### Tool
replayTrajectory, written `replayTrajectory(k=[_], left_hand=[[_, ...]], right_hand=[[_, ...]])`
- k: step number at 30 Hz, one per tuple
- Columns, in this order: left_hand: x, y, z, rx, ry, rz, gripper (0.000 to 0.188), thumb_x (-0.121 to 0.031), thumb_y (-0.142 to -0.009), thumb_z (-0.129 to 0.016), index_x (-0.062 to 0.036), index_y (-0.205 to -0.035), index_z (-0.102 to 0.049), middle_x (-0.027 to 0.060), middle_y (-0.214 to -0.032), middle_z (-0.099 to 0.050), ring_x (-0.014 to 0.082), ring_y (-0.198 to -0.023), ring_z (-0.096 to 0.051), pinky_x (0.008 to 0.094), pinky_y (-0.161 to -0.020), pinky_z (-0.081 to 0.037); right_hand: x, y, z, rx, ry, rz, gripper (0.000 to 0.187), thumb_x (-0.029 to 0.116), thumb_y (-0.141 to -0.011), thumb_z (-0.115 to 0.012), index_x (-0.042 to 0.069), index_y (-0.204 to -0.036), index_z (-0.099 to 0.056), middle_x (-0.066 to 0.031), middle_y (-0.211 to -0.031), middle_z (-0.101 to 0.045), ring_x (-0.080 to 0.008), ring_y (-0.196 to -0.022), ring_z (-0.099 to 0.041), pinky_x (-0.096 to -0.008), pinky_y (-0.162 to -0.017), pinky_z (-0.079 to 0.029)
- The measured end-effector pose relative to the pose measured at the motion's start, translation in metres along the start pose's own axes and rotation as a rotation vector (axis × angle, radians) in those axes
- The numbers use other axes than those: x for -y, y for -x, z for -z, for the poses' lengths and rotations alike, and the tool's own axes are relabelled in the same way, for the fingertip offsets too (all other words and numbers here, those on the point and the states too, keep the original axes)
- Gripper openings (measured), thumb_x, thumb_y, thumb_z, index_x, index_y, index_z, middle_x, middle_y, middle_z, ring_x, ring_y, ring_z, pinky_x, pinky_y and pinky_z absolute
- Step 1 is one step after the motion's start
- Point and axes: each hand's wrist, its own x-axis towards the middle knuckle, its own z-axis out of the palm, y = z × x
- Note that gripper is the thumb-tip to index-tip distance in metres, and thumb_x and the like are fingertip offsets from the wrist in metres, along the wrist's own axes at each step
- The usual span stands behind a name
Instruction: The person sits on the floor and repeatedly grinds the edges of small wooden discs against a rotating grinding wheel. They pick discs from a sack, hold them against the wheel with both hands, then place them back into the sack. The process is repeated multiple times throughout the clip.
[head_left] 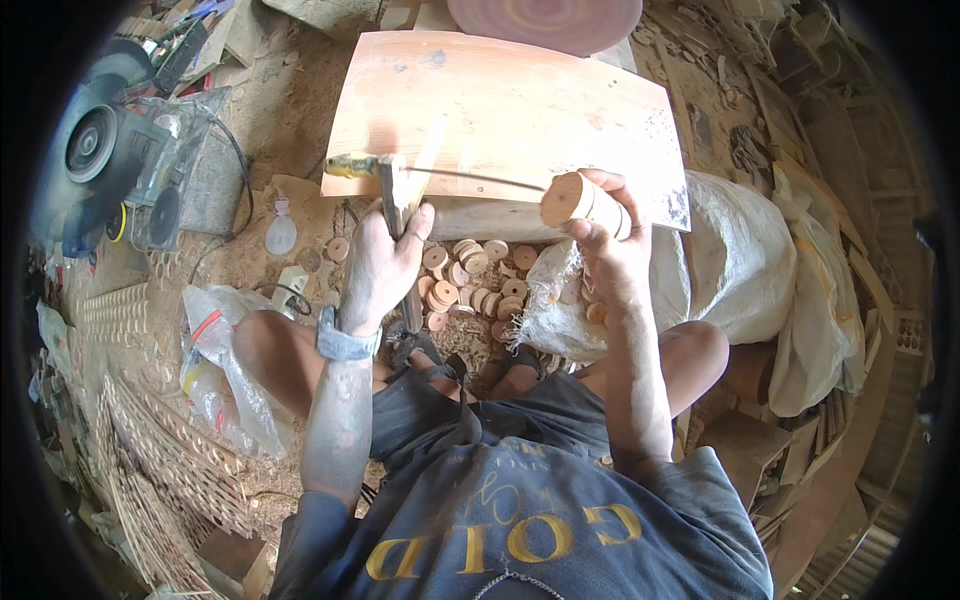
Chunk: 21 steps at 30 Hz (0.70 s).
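Observation:
My left hand (385, 262) is closed round a narrow wooden bar (392, 190). A thin metal rod (470, 178) crosses the bar's top end, with a yellow and dark wrapped piece (352, 166) on its left side. The rod runs right to a short stack of round wooden discs (572, 198), gripped by the fingers of my right hand (612, 235). The front disc has a small centre hole. The rod's tip meets that disc's edge in view; whether it touches, I cannot tell. Both hands are at the near edge of a flat wooden board (500, 110).
Several loose wooden discs (465, 275) lie on the sawdust floor between my feet. A white woven sack (730, 255) stands at right. Beyond the board is a large round disc (545, 15). A wheeled power machine (110, 150) and a clear plastic bag (225, 370) are at left.

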Motion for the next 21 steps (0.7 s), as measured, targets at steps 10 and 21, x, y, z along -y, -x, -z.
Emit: replayTrajectory(k=[10,21], left_hand=[[-0.010,0.024,0.010,0.061,-0.176,0.143,0.044,-0.034,-0.097,-0.061,0.0022,-0.073,-0.056,0.0110,-0.056,-0.051,0.0213,-0.053,-0.048,0.0414,-0.056,-0.041],[-0.019,0.036,0.004,0.077,-0.088,0.225,0.040,-0.034,-0.097,-0.060,0.0029,-0.083,-0.058,0.0141,-0.063,-0.057,0.0278,-0.058,-0.056,0.0417,-0.059,-0.045]], right_hand=[[-0.014,0.010,-0.012,0.125,-0.335,-0.032,0.058,0.015,-0.069,-0.086,0.003,-0.120,-0.060,-0.0042,-0.104,-0.066,-0.0114,-0.092,-0.063,-0.0260,-0.079,-0.055],[-0.025,0.012,-0.012,0.155,-0.491,-0.170,0.068,0.026,-0.070,-0.086,0.000,-0.124,-0.054,-0.0156,-0.116,-0.061,-0.0253,-0.107,-0.063,-0.0389,-0.094,-0.053]])
